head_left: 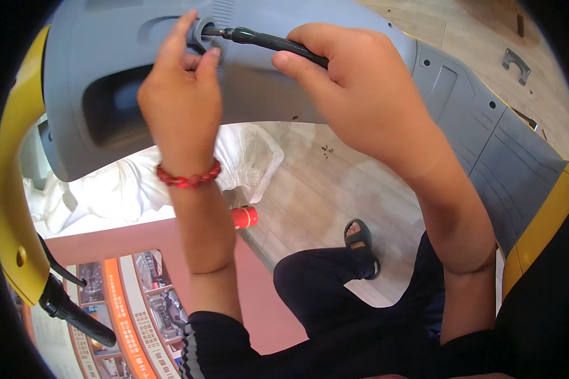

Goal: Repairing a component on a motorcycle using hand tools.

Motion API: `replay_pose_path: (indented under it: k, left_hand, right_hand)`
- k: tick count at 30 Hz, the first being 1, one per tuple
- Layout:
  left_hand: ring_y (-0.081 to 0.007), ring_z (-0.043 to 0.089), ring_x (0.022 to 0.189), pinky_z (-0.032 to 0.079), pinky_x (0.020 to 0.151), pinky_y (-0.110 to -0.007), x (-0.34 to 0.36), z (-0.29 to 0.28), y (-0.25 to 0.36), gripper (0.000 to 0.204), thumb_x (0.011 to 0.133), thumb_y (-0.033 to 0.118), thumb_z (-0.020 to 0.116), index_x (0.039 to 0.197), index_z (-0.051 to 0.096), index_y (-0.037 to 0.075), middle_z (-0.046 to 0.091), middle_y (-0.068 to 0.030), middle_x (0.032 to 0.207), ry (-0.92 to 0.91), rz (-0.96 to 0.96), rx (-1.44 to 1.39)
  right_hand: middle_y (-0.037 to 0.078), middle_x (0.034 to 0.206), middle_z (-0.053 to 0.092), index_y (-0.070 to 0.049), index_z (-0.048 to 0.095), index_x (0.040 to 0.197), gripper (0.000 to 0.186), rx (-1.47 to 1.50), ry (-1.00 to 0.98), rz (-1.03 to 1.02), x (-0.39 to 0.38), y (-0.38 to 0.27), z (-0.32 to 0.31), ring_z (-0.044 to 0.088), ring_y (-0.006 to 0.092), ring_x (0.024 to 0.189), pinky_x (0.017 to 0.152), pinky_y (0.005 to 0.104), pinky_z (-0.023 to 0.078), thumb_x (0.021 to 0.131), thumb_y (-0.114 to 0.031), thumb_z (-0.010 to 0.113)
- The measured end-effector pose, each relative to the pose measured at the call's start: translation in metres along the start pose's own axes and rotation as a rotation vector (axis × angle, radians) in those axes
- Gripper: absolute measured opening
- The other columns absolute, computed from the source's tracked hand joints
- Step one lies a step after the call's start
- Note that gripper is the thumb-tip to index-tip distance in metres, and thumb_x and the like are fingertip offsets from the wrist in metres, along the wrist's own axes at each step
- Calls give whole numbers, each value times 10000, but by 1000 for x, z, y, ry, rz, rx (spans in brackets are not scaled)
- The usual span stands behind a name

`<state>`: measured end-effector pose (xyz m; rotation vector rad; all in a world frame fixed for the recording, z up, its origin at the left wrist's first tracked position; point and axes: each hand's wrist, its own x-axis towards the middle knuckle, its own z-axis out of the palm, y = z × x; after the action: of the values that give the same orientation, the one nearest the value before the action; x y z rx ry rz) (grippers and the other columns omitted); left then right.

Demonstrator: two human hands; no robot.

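My right hand [360, 82] is closed around the black textured handle of a screwdriver [265, 42]. Its metal shaft points left into a round grey collar [196, 39] on a grey plastic scooter panel [259, 82]. Thumb and fingers of my left hand [182, 95] grip that collar from either side, with a red braided bracelet [189, 175] at the wrist. Inside the collar, the driver's tip is hidden. Just left of my left hand, a dark recess [115, 104] opens in the panel.
Yellow body trim [12, 189] and a black handlebar grip [82, 322] stand at the left. A grey bracket [517, 66] and several small dark screws [327, 151] lie on the wooden floor. White sculpted forms [120, 189], a red cylinder [245, 217] and a printed board [126, 316] appear below.
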<state>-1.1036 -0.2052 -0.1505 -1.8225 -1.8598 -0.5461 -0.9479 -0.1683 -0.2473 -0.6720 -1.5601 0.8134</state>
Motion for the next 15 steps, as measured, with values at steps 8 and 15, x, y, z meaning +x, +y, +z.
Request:
replay_pose_path:
  k: [8,15]
  left_hand:
    - [-279,642,898,509,803,-349,33,-41,16,386,798,65,708,1174,663,140,681,-120,990,-103,599,435]
    - [-323,643,919,508,806,-359,61,-49,8,313,815,74,695,1128,676,77,678,-144,1019,-307,729,398]
  right_hand:
    - [173,666,555,10,628,834,198,-117,-45,-66,2,-2,-8,528,305,584,572,384,428,895,-177,646]
    - [232,720,627,34,642,878,252,104,-46,104,3,-24,-22,615,393,682,662,421,484,926,-207,587]
